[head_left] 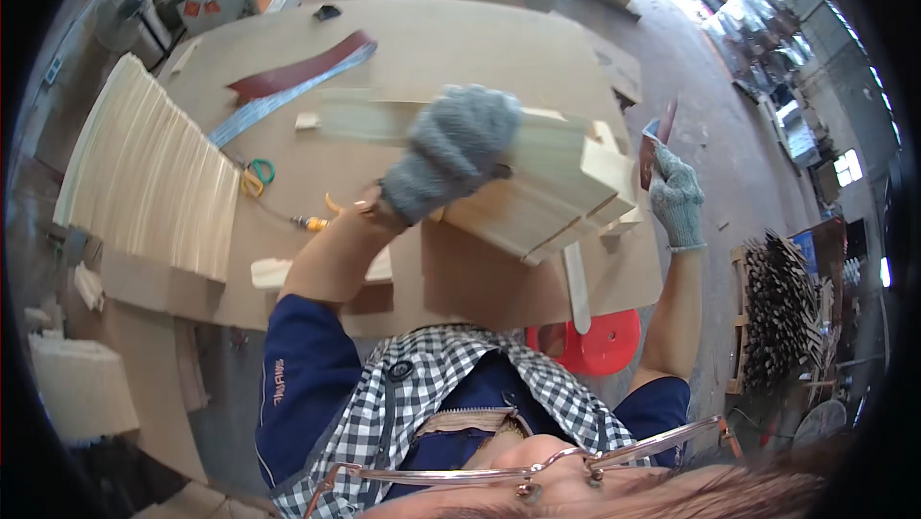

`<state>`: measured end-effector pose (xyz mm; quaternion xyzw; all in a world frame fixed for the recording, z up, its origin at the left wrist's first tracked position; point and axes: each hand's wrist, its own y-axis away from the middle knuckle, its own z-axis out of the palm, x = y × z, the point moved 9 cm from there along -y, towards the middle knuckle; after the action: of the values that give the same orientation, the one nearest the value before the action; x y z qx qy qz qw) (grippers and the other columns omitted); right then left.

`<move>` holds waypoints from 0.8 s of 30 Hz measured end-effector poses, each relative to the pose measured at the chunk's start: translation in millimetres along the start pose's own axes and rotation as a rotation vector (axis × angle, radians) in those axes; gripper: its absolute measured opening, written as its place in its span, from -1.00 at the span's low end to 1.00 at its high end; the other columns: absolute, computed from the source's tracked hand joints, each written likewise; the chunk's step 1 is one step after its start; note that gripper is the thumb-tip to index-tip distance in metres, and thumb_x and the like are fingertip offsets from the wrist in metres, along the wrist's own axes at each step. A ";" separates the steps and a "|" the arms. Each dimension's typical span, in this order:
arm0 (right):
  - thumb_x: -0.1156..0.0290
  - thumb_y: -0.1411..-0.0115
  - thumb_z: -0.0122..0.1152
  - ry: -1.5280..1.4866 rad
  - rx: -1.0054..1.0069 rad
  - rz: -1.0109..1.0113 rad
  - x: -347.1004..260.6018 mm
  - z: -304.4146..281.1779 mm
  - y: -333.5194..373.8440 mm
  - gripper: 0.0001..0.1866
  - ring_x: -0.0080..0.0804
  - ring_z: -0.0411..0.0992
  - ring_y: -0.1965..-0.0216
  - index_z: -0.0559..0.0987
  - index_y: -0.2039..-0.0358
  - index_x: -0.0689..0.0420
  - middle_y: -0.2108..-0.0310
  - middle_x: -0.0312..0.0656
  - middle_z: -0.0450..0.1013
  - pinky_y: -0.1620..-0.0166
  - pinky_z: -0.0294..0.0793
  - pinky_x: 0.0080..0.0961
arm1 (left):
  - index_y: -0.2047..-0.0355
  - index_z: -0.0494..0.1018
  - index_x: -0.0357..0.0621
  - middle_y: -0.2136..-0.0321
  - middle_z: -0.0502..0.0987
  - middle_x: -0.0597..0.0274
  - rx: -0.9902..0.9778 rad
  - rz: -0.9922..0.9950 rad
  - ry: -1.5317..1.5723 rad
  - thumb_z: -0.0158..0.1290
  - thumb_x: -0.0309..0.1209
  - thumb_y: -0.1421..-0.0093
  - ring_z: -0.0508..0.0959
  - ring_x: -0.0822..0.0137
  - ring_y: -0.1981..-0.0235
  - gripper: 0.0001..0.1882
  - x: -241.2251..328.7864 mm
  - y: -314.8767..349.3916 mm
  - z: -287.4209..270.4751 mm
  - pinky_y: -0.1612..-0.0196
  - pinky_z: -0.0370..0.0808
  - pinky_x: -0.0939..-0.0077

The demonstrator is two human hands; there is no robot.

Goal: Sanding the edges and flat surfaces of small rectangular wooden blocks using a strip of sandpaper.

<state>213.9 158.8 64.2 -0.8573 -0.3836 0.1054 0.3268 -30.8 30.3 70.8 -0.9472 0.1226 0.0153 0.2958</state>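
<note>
My left hand (453, 153), in a grey knitted glove, is over a stack of pale wooden boards (537, 195) on the table. Its fingers look curled and are smeared by motion. A small dark bit shows at its lower edge, and I cannot make out what it is. Off the table's right side, my right hand (678, 198), gloved too, pinches a strip of reddish-brown sandpaper (649, 156) with a bluish back. The boards lie slightly askew, with ends jutting out to the right. Beyond my left hand lies a pale greenish board (360, 119).
Another sandpaper strip (307, 68) curls at the far left of the brown tabletop (460, 49). Scissors (255, 177) and a yellow-tipped tool (312, 223) lie beside a tall row of boards (153, 169). A red stool (609, 342) stands under the near edge, below a thin wooden stick (577, 289).
</note>
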 end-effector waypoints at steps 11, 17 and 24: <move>0.65 -0.15 0.08 -0.445 -0.197 0.270 -16.8 24.4 30.4 -0.61 -0.11 0.46 -0.07 0.54 -0.02 0.17 -0.04 0.02 0.47 -0.12 0.40 -0.33 | 0.02 0.35 -0.13 0.23 0.44 0.11 -0.768 -0.490 0.000 0.32 0.12 0.28 0.45 0.11 0.14 -0.13 -68.5 323.5 78.8 0.04 0.37 0.25; 0.60 -0.27 0.03 -0.583 -0.056 0.299 -21.6 12.9 30.4 -0.66 -0.23 0.43 -0.12 0.52 -0.05 0.15 -0.07 -0.02 0.47 -0.14 0.37 -0.41 | -0.10 0.34 -0.14 0.11 0.46 0.05 -0.749 -0.572 0.077 0.36 0.04 0.29 0.44 0.04 0.06 -0.06 -61.1 331.8 101.1 -0.05 0.34 0.15; 0.63 -0.23 0.02 -0.556 0.114 0.273 -26.9 4.6 17.6 -0.58 -0.18 0.46 -0.08 0.47 -0.11 0.17 -0.04 0.03 0.48 -0.12 0.40 -0.34 | -0.20 0.27 -0.17 -0.11 0.36 -0.01 -0.180 -0.136 0.170 0.31 -0.17 0.08 0.33 -0.06 -0.16 -0.16 -3.2 136.5 29.6 -0.21 0.24 0.02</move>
<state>203.9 132.8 47.5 -0.8195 -0.3330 0.4000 0.2400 -65.5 -60.8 -29.3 -0.9740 0.0807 -0.0741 0.1984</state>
